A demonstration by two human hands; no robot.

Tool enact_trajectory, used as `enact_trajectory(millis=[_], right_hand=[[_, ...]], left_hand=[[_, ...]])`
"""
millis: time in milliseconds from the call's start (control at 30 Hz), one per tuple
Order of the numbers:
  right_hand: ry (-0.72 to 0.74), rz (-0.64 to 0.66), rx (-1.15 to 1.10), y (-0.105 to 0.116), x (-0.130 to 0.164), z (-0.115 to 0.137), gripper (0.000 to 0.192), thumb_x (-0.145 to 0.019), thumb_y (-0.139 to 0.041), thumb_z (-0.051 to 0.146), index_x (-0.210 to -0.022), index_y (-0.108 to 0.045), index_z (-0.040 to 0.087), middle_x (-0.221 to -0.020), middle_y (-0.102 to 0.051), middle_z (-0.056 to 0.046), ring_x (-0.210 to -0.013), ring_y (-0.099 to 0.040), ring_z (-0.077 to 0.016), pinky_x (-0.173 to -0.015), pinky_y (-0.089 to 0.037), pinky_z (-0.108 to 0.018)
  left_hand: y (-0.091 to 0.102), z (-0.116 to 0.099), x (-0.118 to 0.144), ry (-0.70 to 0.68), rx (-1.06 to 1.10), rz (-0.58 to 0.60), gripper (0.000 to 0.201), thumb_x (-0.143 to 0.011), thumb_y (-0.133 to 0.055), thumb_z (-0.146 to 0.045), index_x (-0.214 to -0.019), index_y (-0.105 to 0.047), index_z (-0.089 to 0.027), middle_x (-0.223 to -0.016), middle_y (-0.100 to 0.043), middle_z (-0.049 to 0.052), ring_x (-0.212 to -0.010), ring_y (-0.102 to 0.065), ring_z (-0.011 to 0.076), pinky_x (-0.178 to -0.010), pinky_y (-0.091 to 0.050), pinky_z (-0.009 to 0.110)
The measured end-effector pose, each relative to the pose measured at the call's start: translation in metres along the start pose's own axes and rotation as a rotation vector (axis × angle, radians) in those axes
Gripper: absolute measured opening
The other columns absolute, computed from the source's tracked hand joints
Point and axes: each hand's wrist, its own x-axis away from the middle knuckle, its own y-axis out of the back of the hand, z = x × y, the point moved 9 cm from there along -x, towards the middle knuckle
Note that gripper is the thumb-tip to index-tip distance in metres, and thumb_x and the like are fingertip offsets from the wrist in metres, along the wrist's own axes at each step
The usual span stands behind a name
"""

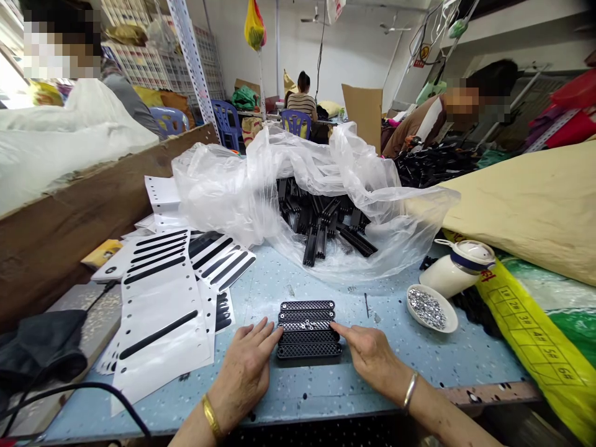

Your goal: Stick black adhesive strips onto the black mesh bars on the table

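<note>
Two hands, left [248, 357] and right [367, 352], open, flank black grid strips [308, 330], fingertips touching.

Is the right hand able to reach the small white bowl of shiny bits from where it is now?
Probably yes. The right hand rests at the end of the black grid strips, and the white bowl sits just beyond it on the same side. Only bare blue tabletop lies between them, so nothing blocks the way.

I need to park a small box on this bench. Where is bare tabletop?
Bare blue table lies right of the right hand, below the white bowl. A smaller patch sits between the black strips and the plastic bag. The left side is crowded with white sheets, beside the left hand.
</note>
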Motion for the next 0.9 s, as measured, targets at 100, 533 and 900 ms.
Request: enact_trajectory(millis=[100,533,900], right_hand=[[-0.004,-0.001,-0.041,0.003,-0.006,0.002,0.047,-0.086,-0.035,0.004,-0.122,-0.064,0.014,-0.077,-0.067,-0.007,-0.067,-0.062,-0.0168,-0.064,-0.045,-0.026],[-0.135,-0.117,-0.349,0.008,-0.011,-0.013,0.038,-0.091,-0.037,0.017,-0.112,-0.069,0.015,-0.083,-0.068,-0.009,-0.072,-0.063,-0.0169,-0.068,-0.049,-0.028],[-0.614,-0.009,-0.698,-0.032,-0.022,-0.051,0.035,-0.077,-0.051,0.043,-0.068,-0.065,0.012,-0.053,-0.059,-0.004,-0.039,-0.055,-0.0132,-0.037,-0.039,-0.021]], left_hand=[[0.001,-0.001,-0.001,0.002,0.054,-0.021,0.060,-0.072,-0.035,0.006,-0.127,-0.048,-0.013,-0.117,-0.068,0.012,-0.111,-0.063,0.0248,-0.084,-0.053,0.042],[0.000,0.000,-0.001,0.027,0.097,-0.027,0.057,-0.075,-0.033,0.004,-0.127,-0.047,-0.013,-0.117,-0.068,0.012,-0.110,-0.064,0.0244,-0.082,-0.055,0.042],[-0.001,-0.001,-0.001,0.021,0.089,-0.018,0.058,-0.074,-0.031,0.005,-0.128,-0.046,-0.012,-0.116,-0.068,0.013,-0.109,-0.064,0.0260,-0.079,-0.056,0.043]])
